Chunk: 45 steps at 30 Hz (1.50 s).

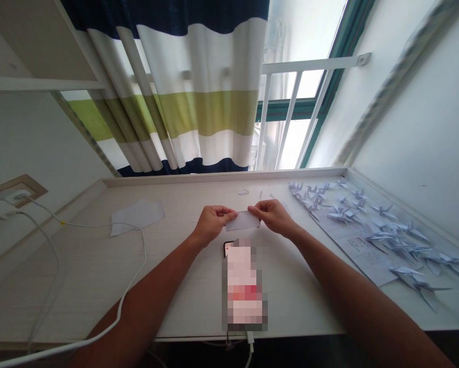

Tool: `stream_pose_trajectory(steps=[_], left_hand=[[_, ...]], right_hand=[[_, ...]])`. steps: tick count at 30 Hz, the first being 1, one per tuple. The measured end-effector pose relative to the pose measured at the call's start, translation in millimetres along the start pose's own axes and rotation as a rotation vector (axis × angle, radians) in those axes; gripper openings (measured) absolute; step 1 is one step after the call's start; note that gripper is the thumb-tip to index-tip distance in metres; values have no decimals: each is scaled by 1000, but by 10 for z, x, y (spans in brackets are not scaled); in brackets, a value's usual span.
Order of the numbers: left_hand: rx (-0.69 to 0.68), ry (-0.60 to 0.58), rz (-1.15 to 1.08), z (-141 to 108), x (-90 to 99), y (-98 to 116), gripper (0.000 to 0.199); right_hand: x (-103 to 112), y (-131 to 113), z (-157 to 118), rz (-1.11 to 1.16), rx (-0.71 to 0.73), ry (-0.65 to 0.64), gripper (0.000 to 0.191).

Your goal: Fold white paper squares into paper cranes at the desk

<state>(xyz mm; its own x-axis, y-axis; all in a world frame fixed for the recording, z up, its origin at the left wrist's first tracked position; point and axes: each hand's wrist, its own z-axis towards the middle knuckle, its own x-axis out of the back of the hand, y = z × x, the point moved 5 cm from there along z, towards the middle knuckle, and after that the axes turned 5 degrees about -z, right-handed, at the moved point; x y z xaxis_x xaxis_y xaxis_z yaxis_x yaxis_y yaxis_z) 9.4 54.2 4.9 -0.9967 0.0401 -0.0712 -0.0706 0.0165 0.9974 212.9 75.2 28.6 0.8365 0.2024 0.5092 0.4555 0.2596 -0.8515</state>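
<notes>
A small white sheet of paper (242, 221) is stretched between my two hands, just above the middle of the desk. My left hand (215, 221) pinches its left edge between thumb and fingers. At the upper right corner, my right hand (270, 213) grips it the same way. The paper looks flat and roughly rectangular; whether it is folded I cannot tell. Below the hands lies a phone (245, 286), its screen blurred out, with a cable plugged into its near end.
Several folded paper cranes (342, 213) cover the desk's right side, some on a printed sheet (344, 245). Loose white paper (137, 217) lies at the left, crossed by a white cable (145, 245). Paper scraps (243, 192) lie behind my hands. A curtain (199, 102) hangs beyond the desk's raised back edge.
</notes>
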Motion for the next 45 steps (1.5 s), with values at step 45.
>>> stream_pose_trajectory(steps=[45], left_hand=[[-271,103,-341,-11,19,110,44]], right_hand=[[-55,9,-38,547,98,273,25]])
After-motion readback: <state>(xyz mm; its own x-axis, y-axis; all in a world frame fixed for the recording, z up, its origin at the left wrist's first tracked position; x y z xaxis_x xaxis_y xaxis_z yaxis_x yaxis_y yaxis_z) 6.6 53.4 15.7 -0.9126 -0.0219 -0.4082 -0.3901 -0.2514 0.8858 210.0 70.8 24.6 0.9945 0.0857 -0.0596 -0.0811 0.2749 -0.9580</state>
